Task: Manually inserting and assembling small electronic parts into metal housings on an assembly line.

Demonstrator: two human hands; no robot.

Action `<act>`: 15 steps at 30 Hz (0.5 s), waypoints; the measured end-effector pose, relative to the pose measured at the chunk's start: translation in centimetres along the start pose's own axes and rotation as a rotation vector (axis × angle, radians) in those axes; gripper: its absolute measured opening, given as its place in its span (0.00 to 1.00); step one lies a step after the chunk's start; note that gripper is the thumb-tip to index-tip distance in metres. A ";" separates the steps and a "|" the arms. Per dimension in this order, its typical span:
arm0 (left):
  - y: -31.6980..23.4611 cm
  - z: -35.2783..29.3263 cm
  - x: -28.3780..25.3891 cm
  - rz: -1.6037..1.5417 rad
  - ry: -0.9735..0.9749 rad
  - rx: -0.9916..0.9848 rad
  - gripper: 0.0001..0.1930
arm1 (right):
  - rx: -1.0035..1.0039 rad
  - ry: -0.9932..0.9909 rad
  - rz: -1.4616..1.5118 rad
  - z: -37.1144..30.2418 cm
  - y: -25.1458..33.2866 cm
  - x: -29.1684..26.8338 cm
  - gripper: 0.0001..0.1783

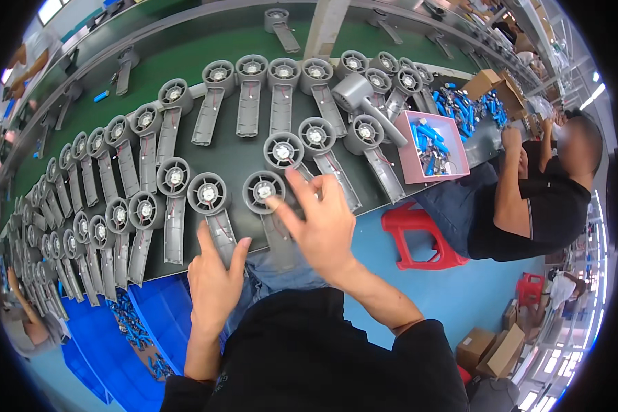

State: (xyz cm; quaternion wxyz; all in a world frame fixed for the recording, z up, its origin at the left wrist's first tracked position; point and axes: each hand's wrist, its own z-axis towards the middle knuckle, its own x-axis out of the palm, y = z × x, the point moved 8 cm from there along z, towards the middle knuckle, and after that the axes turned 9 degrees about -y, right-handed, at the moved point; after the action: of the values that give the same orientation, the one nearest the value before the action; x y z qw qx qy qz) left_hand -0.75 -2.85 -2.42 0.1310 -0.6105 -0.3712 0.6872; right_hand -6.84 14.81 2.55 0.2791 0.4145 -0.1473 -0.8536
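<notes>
Held left hand (215, 285) slack, with thumb and forefinger parted on either side of the handle (222, 237) of a grey fan (208, 195) near the table's (237, 161) front edge. Spread right hand (326, 230) over a second fan (261, 193) just to the right, seemingly gripping nothing; could not tell about contact. Risked tipping that one off through any brush against the apparently overhanging end.

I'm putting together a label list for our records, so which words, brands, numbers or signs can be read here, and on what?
There are none I can read.
Gray fan units: no readable text.
Blue cylinders: too small to read any marking.
Pink box: no readable text on the sides in view.
Cardboard box at lower right: any marks are too small and blurred.
</notes>
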 end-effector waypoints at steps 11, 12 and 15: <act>-0.4 -0.1 -1.0 -0.029 -0.063 -0.009 0.36 | 0.280 -0.165 -0.475 6.9 -20.6 -12.7 0.17; -0.5 -0.2 -1.2 -0.033 -0.058 -0.008 0.36 | 0.191 -0.097 -0.483 7.2 -21.9 -12.5 0.17; -0.3 -0.5 -2.6 0.036 -0.145 -0.002 0.32 | 0.304 -0.122 -0.307 7.2 -23.9 -13.0 0.16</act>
State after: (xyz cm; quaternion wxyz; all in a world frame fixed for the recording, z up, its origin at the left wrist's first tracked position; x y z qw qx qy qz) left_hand 0.17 -4.07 -0.28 0.0908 -0.5659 -0.3692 0.7316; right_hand -14.48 41.84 3.54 0.0711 0.4169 -0.2260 -0.8775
